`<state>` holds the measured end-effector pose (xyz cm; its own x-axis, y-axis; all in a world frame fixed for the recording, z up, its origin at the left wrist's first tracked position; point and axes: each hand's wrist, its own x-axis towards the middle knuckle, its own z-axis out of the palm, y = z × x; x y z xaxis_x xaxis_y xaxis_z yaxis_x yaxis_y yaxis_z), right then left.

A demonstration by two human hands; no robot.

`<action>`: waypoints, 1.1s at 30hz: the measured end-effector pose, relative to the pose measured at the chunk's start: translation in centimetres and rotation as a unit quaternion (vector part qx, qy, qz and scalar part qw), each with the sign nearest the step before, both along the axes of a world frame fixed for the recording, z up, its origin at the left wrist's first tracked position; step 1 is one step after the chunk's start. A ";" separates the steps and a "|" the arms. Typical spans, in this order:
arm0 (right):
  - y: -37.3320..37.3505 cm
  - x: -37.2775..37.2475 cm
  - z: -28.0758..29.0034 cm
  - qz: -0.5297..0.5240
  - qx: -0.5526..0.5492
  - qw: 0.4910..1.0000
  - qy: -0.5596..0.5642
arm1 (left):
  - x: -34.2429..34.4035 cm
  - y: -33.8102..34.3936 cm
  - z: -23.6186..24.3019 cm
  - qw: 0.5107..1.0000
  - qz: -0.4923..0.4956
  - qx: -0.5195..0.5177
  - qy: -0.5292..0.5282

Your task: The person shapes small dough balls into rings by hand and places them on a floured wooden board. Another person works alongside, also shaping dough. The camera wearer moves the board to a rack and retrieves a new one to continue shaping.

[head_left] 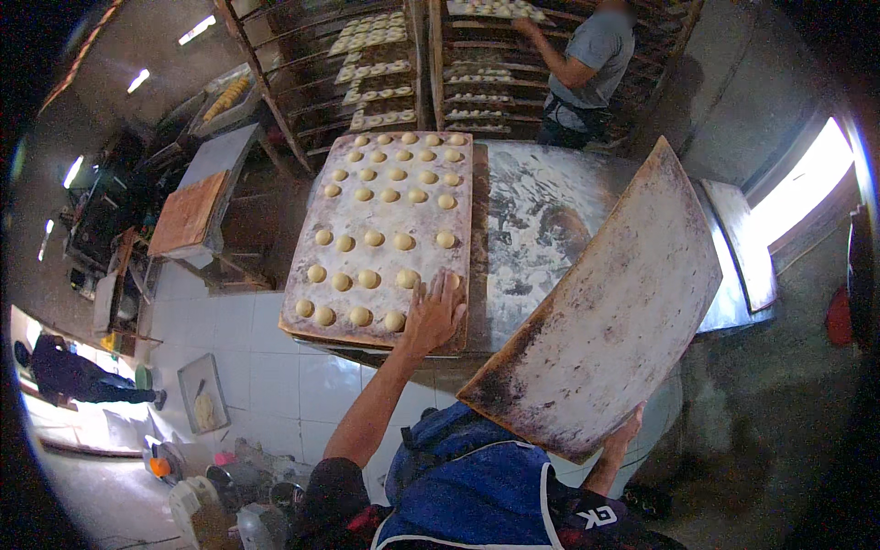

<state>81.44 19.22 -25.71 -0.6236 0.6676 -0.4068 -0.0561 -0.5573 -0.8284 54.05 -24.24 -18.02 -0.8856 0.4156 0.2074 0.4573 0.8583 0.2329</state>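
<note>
White board (605, 302), long axis rising rightward, right hand (625, 429) gripping edge; left hand (435, 316) outspread over dough balls (368, 280).

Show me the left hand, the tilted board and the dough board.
Left hand (434, 316), head view: middle of its back.
Tilted board (605, 302), head view: middle of its pale, stained face.
Dough board (385, 215), head view: bare patch near its middle.

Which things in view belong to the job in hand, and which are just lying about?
In the job:
dough balls, left hand among them
floured board beneath them
tilted board, held by the right hand
floured table

Apparently just lying about:
floor tray
reddish-brown board, left
red object, far right
</note>
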 end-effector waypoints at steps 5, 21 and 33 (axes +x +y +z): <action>0.0 -0.1 0.1 -0.019 -0.006 0.999 -0.027 | 0.7 0.4 0.1 0.999 0.010 -0.029 -0.019; 2.6 -0.3 -0.6 -0.019 0.075 0.997 0.030 | 9.5 5.3 11.8 0.696 -0.159 0.505 -0.484; 4.2 -0.2 2.0 0.043 0.188 0.980 -0.039 | 13.3 5.5 12.8 0.840 -0.087 0.402 -0.353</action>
<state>81.21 23.47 -23.71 -0.6614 0.7256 -0.1898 0.0491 -0.2106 -0.9763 67.37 -18.76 -5.23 -0.8459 0.5290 -0.0676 0.0647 0.2277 0.9716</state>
